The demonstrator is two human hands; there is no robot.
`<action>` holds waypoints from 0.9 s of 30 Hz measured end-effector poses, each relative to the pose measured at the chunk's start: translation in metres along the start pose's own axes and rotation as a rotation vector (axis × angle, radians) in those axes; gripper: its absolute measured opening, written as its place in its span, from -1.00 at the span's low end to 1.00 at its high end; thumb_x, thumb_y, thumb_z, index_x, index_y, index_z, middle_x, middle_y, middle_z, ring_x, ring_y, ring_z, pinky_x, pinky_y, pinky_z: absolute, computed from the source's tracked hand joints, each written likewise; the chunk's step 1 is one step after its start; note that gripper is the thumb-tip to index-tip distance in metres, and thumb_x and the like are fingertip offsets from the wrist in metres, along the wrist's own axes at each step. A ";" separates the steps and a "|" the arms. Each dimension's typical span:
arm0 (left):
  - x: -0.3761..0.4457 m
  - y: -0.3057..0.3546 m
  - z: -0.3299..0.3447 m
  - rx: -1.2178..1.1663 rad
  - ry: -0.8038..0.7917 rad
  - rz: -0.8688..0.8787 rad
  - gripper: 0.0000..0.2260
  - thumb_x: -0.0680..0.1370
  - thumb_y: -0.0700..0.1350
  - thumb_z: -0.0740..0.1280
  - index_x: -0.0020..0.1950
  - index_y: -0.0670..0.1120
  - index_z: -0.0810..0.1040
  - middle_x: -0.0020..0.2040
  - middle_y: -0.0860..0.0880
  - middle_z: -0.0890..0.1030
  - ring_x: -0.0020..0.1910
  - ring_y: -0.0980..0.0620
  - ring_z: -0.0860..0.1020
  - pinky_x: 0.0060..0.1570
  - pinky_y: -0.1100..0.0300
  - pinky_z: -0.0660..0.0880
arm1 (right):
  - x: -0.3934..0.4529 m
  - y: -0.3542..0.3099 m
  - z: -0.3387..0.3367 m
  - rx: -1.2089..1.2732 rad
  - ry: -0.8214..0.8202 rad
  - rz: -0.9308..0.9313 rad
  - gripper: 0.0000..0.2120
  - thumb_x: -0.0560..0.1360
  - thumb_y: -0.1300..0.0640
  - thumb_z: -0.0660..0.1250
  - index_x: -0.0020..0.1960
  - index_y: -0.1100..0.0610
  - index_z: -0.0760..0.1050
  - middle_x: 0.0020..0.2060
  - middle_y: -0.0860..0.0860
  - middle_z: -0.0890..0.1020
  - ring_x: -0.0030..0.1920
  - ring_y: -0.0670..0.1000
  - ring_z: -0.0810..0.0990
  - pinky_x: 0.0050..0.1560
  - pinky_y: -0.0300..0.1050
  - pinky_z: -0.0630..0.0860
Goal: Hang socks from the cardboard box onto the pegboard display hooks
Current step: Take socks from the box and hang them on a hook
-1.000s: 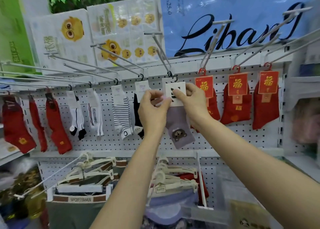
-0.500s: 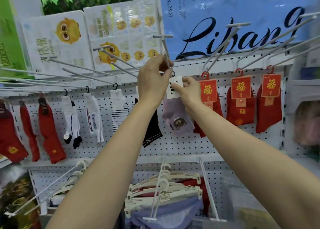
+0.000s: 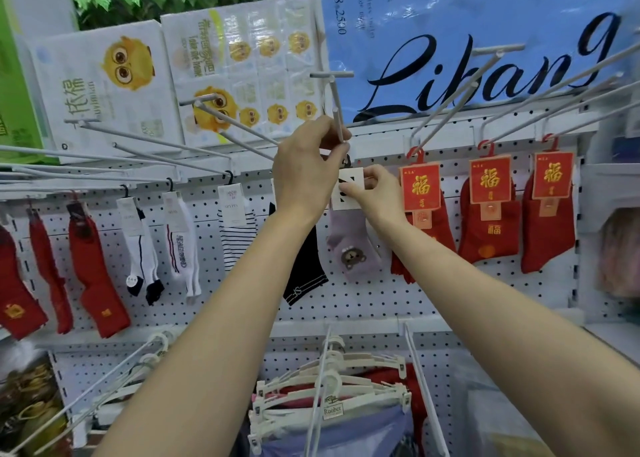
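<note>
Lilac bear sock (image 3: 351, 248); red socks (image 3: 490, 228); black sock (image 3: 304, 269); white pegboard (image 3: 381, 300).

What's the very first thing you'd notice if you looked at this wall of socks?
Right in the middle, two hands work at one hook: the left hand grips the white hook rod while the right hand pinches the card of a purple bear sock. Just to the right hang bright red socks with gold-lettered tags. Above them a big blue pack with curly black writing fills the top shelf.
</note>
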State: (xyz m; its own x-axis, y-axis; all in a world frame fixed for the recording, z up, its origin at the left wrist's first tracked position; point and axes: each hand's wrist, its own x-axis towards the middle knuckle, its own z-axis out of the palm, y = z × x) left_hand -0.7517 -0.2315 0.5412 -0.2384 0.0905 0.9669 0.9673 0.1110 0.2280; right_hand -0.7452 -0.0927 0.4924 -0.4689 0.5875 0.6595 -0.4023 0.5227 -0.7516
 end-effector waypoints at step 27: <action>-0.196 0.044 -0.146 0.412 -0.139 0.224 -0.84 0.55 -0.09 0.41 0.09 -0.11 0.66 0.10 -0.06 0.64 0.12 -0.10 0.57 0.14 0.06 0.44 | -0.255 -0.060 -0.094 -0.680 0.147 -0.686 -0.74 0.56 0.10 0.36 0.15 0.24 0.60 0.06 0.09 0.65 0.10 0.12 0.59 0.13 0.00 0.50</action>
State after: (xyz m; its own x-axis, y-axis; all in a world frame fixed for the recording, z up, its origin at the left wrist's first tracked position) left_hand -0.6501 -0.3887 0.3778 -0.0645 0.2854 0.9562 0.8879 0.4537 -0.0755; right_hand -0.5276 -0.2152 0.3699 -0.1808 0.0703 0.9810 0.0099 0.9975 -0.0696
